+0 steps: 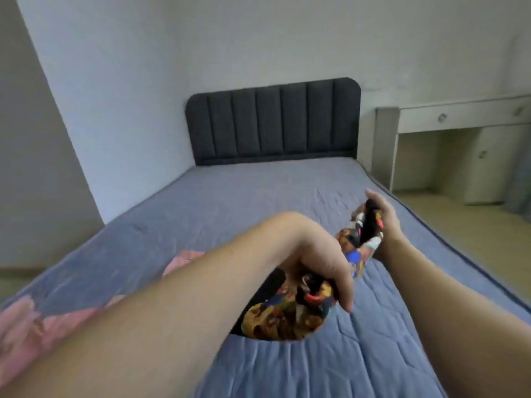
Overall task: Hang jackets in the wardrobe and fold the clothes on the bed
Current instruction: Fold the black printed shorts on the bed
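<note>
A bunched, brightly patterned garment (290, 314) in black, yellow and red hangs between both my hands above the blue quilted bed (258, 196). My left hand (319, 265) grips its near end, fingers curled round the cloth. My right hand (382, 222) holds the far end, farther out over the bed's right side. A pink garment (57, 320) lies on the bed at the left, partly hidden by my left forearm.
A dark grey padded headboard (273, 122) stands at the far end against the white wall. A pale desk with drawers and a cupboard (459, 139) sits to the right of the bed. Beige floor (474, 225) runs along the bed's right edge.
</note>
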`<action>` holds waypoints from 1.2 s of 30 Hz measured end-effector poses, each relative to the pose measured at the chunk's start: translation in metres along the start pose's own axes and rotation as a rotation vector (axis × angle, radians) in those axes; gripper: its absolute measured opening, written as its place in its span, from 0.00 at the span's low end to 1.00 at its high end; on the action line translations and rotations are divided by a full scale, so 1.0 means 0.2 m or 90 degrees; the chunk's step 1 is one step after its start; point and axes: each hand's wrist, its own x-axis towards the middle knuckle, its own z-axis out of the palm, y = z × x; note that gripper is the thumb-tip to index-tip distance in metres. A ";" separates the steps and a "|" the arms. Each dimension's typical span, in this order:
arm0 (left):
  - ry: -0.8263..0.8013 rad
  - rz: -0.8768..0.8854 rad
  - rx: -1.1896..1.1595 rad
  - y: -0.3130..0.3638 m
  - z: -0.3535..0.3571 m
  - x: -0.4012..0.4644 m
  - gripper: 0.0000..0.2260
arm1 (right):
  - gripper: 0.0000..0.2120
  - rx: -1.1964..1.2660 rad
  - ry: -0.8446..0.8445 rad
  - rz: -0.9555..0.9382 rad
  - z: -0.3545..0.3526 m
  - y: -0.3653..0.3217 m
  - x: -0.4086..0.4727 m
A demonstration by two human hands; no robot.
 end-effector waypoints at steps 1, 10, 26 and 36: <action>-0.053 0.009 0.006 0.04 0.21 0.13 0.12 | 0.23 -0.009 0.043 0.033 -0.25 0.09 -0.10; -0.245 0.013 -0.074 0.09 0.92 0.49 0.04 | 0.23 -0.057 0.189 0.041 -0.98 0.40 -0.36; 0.538 -0.236 -0.050 -1.06 0.15 0.51 0.04 | 0.23 -0.744 0.057 -0.181 0.21 0.49 0.31; 0.666 -0.364 -0.042 -1.69 0.17 1.17 0.27 | 0.30 -0.867 0.059 -0.042 0.22 1.17 1.03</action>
